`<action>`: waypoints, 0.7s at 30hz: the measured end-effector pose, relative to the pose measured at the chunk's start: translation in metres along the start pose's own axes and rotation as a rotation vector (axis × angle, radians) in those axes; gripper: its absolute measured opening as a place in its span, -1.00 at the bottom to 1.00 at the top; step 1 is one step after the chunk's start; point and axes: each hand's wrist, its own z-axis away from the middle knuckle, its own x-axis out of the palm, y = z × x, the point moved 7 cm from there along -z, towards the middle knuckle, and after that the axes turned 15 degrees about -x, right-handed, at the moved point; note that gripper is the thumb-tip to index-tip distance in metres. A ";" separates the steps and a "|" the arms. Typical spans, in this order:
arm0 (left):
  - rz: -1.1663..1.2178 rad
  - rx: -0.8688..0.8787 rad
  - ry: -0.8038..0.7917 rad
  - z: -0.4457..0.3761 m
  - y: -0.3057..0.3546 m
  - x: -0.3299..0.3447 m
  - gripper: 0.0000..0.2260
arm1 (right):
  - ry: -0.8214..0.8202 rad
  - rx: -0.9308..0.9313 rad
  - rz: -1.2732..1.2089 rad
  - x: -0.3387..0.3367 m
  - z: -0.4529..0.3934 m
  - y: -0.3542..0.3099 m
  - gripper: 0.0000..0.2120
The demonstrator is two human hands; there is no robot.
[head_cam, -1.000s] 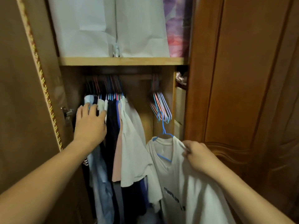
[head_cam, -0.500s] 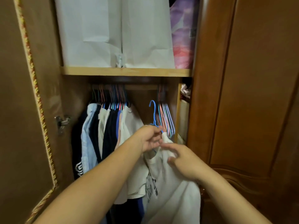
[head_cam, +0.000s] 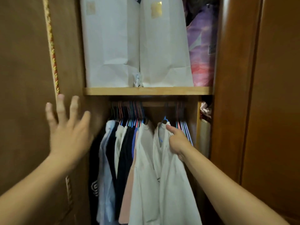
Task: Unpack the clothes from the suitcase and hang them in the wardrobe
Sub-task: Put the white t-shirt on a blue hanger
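Note:
A white T-shirt (head_cam: 172, 179) on a blue hanger (head_cam: 164, 119) hangs from the wardrobe rail (head_cam: 155, 104), to the right of the other clothes. My right hand (head_cam: 176, 140) grips the shirt's shoulder just under the hanger hook, thumb pointing up. My left hand (head_cam: 68, 130) is raised in front of the open left door (head_cam: 27, 111) with its fingers spread, holding nothing. Several shirts (head_cam: 123, 159) in white, black, blue and pink hang to the left on the same rail. The suitcase is out of view.
Several bare hangers (head_cam: 183, 127) hang at the rail's right end. A wooden shelf (head_cam: 147, 90) above carries two white paper bags (head_cam: 136, 46) and a purple bundle (head_cam: 202, 46). The closed right door (head_cam: 267, 111) stands beside my right arm.
The white T-shirt's hanger went up onto the rail. My left hand let go of it and swung out left, opening. My right hand moved up to the shirt's shoulder.

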 end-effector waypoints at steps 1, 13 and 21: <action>-0.034 0.035 0.011 0.004 -0.009 0.001 -0.67 | -0.009 -0.017 0.020 0.006 -0.019 -0.005 -0.25; -0.192 0.131 -0.008 0.014 -0.011 0.037 -0.77 | 0.014 -0.069 0.396 0.031 -0.034 0.070 -0.31; -0.163 0.097 -0.019 0.012 -0.005 0.043 -0.71 | -0.389 -0.042 0.331 0.140 -0.061 0.062 -0.43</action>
